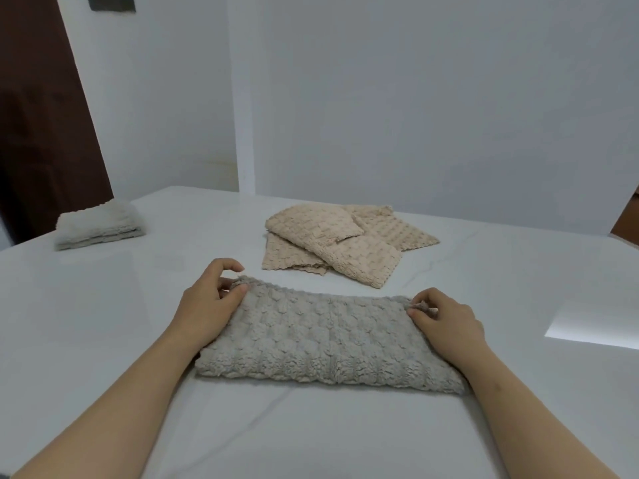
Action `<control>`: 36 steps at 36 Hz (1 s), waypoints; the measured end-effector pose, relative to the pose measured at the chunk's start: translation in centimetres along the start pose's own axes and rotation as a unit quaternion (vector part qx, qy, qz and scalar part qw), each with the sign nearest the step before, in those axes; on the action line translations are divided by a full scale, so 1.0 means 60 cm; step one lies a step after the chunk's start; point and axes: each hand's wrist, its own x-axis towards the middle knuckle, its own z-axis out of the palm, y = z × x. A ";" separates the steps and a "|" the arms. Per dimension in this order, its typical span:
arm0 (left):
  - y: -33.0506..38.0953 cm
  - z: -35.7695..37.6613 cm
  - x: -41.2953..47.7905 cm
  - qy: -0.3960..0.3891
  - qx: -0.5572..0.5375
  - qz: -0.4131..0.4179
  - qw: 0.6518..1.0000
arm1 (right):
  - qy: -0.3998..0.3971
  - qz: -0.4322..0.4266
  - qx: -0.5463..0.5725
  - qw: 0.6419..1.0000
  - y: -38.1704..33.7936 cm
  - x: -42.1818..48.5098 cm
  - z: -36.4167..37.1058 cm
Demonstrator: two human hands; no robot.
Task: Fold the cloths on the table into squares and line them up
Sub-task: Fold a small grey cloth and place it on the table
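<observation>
Hands: left [207, 305] and right [446, 326] pinch grey cloth [328, 340] far corners, likely squaring edges before next fold.

A plain white wall [415, 98] is spanning twelve o'clock; a tall dark brown door [41, 115] is standing at ten o'clock.

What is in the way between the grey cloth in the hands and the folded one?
Nothing visible. Only tabletop lies between the grey cloth and the folded cloth; the beige pile sits farther right.
</observation>
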 end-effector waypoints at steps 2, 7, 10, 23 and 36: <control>0.001 0.000 0.003 -0.009 0.017 -0.006 1.000 | -0.003 0.008 -0.011 1.000 -0.003 0.003 -0.001; 0.010 -0.001 0.023 -0.072 0.116 -0.034 0.990 | -0.017 0.041 0.004 0.999 -0.009 0.009 -0.005; 0.013 -0.002 0.027 -0.083 0.098 -0.047 0.991 | -0.011 0.054 0.033 0.998 -0.009 0.009 -0.005; -0.003 -0.018 0.029 -0.081 0.090 -0.036 0.992 | -0.012 0.050 0.154 0.987 -0.004 0.008 -0.010; -0.002 -0.008 0.031 -0.022 0.002 -0.028 0.999 | 0.080 0.014 0.227 0.970 -0.007 0.010 -0.007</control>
